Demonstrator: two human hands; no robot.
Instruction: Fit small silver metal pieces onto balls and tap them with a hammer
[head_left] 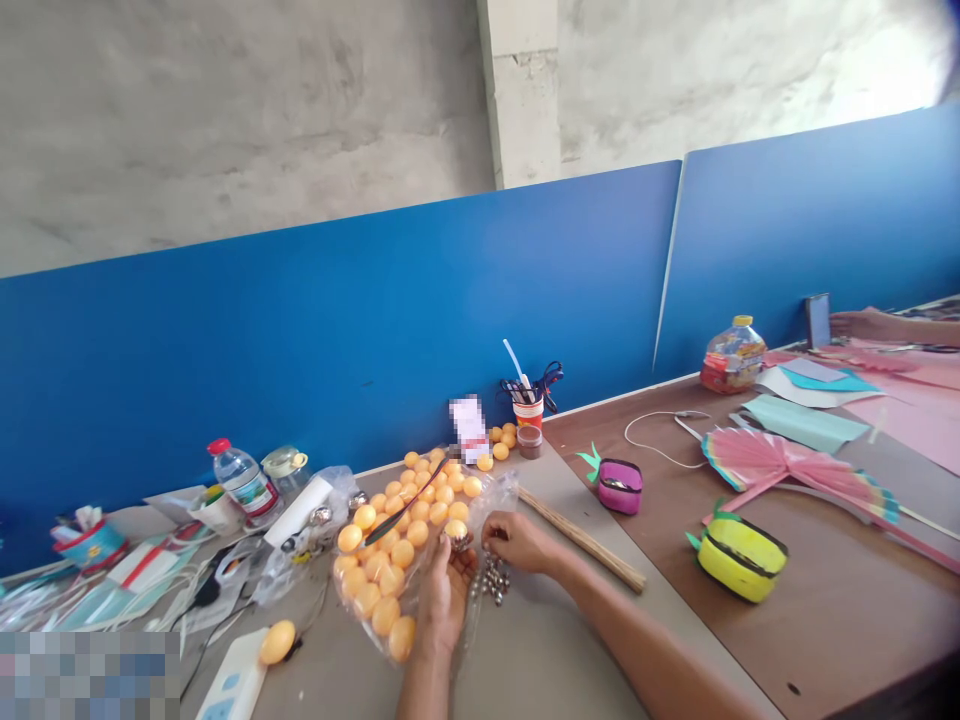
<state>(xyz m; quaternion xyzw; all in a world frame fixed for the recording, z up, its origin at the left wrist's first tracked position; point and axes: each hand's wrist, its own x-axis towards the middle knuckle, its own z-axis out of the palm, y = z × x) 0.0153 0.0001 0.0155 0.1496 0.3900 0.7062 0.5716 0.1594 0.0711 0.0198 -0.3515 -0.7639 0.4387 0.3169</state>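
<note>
In my left hand [445, 590] is a small orange ball [456, 528] with shiny silver pieces on its lower side. The fingers curl around it, thumb up. My right hand [517, 540] is just to the right, with thumb and fingertips pinched together; whatever is between them is too small to make out. Below the right hand lies a small pile of shiny silver beads or bells [495, 580]. Left of my hands, a clear plastic bag [358, 612] holds many orange balls [402, 553], and a dark, thin-handled tool [386, 527] lies across them.
A bundle of thin sticks [585, 538] lies to the right. Beyond it are a purple case [620, 487], a yellow case [742, 558] and a pink paper fan [799, 468]. A power strip [234, 680] and water bottle [246, 483] stand left. Another person's hand [870, 325] is far right.
</note>
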